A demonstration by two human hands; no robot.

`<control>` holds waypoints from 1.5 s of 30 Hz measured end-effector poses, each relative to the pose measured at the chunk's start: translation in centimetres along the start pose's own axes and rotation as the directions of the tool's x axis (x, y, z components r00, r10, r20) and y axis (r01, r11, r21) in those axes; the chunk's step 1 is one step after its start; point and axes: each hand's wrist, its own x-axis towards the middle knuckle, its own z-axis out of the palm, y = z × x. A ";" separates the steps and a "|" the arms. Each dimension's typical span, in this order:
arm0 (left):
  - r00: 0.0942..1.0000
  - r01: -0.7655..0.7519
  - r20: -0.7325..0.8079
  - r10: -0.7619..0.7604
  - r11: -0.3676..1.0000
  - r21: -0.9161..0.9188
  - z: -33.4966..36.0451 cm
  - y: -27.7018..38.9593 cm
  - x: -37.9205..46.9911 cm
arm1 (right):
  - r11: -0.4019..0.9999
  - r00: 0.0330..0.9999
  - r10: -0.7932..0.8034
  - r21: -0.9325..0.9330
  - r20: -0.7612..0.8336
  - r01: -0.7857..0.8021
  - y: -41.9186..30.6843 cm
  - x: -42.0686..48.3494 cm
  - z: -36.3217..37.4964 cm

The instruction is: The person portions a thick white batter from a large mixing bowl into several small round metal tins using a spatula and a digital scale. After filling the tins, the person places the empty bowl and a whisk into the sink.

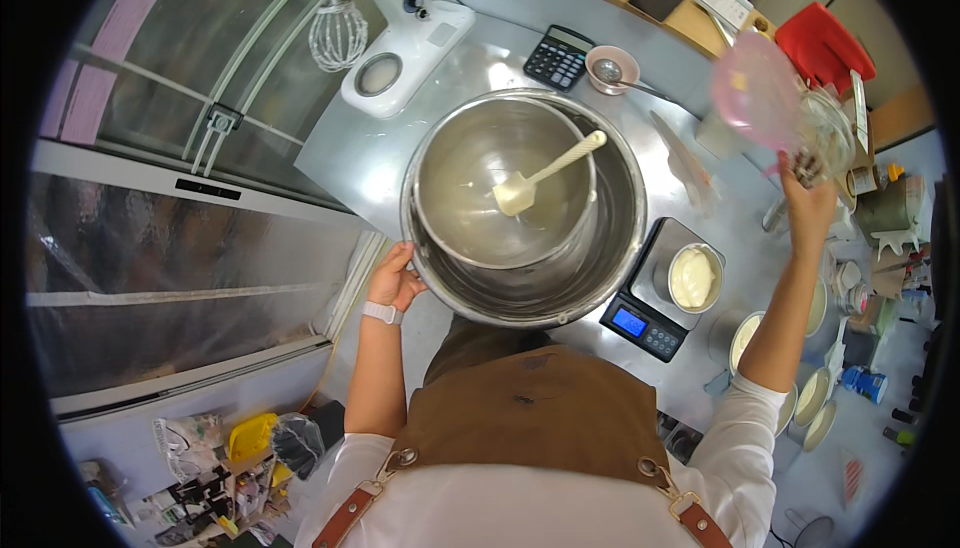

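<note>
A large stainless steel mixing bowl (600, 278) sits at the near edge of the steel worktable, and a smaller steel bowl (465, 225) rests tilted inside it. In the smaller bowl lies a cream-coloured spatula (555, 165), its handle leaning over the rim. My left hand (396, 281) grips the large bowl's left rim. Out to the far right, my right hand (808, 199) holds a translucent pink plastic vessel (754, 90), blurred, by its lower end. Right of the bowls, a round tin of pale batter (693, 278) stands on a digital kitchen scale (645, 323) with a lit display.
A stand mixer (405, 45) with a whisk attachment stands at the back left. Behind the bowls are a calculator (559, 58) and a pink bowl (604, 86) holding a ladle. Several filled round tins (814, 394) crowd the right side. A glass-doored cabinet (187, 225) borders the left.
</note>
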 end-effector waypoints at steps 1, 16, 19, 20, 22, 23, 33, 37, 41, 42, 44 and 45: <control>1.000 0.002 0.004 -0.002 0.999 -0.044 0.0 0.0 0.3 | 0.999 0.992 -0.023 0.039 0.128 0.018 -3.5 0.0 1.7; 0.993 0.036 0.118 -0.024 0.994 -0.099 -8.9 9.9 5.7 | 0.125 0.127 -0.252 -0.098 0.959 0.987 -21.9 -10.3 37.3; 0.987 0.012 0.160 -0.001 0.997 -0.070 -11.6 12.6 6.8 | 0.298 0.069 -0.144 -0.023 0.987 0.954 -23.9 -9.2 40.8; 0.988 0.030 0.151 -0.021 0.998 -0.057 -12.4 13.4 7.1 | 0.371 0.015 -0.106 0.026 0.994 0.928 -24.9 -8.3 41.8; 0.986 0.029 0.167 -0.022 0.999 -0.041 -13.7 14.9 7.8 | 0.497 -0.035 -0.059 0.060 0.998 0.866 -27.5 -5.9 43.9; 0.985 0.026 0.171 -0.019 0.999 -0.041 -14.3 15.5 8.2 | 0.572 0.041 -0.178 0.069 0.983 0.817 -28.8 -4.4 44.8; 0.979 0.058 0.201 -0.044 0.996 -0.064 -15.9 18.1 9.7 | 0.968 0.840 0.059 0.175 0.539 -0.180 -34.1 8.2 58.6; 0.971 0.093 0.226 -0.073 0.992 -0.080 -16.1 18.3 9.6 | 0.795 0.737 0.167 0.352 0.655 -0.493 -34.3 11.0 60.0; 0.963 0.113 0.254 -0.086 0.989 -0.094 -16.2 18.4 9.8 | 0.792 0.699 0.135 0.348 0.702 -0.502 -32.8 12.2 61.6; 0.963 0.120 0.251 -0.095 0.989 -0.085 -16.3 18.5 9.8 | 0.776 0.686 0.102 0.375 0.720 -0.508 -32.5 12.5 62.3; 0.961 0.107 0.265 -0.081 0.991 -0.086 -16.4 18.5 9.8 | 0.739 0.651 0.079 0.394 0.755 -0.547 -32.1 12.6 64.2; 0.959 0.107 0.270 -0.082 0.991 -0.079 -16.4 18.4 9.8 | 0.777 0.588 0.024 0.355 0.808 -0.519 -31.9 12.4 64.8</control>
